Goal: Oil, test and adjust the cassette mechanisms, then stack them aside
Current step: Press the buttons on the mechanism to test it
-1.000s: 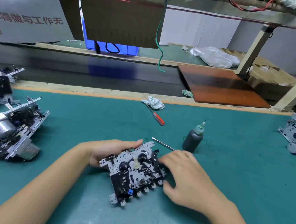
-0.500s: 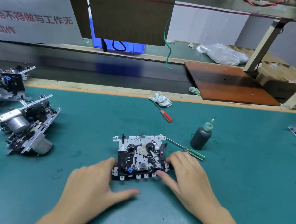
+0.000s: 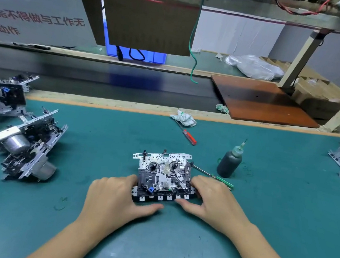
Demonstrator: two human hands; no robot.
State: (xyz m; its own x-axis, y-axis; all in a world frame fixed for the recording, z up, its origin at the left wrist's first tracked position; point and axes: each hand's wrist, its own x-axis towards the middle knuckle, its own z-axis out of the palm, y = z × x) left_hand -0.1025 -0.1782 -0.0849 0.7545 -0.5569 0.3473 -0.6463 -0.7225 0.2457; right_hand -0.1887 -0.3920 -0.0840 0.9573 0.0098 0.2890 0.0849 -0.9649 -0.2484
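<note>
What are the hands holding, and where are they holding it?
Both hands hold the cassette mechanism lying flat on the table: the left hand at its left end, the right hand at its right end, thumbs along the key row.

Likely factory assembly bench: conveyor belt, green mat, cassette mechanisms.
</note>
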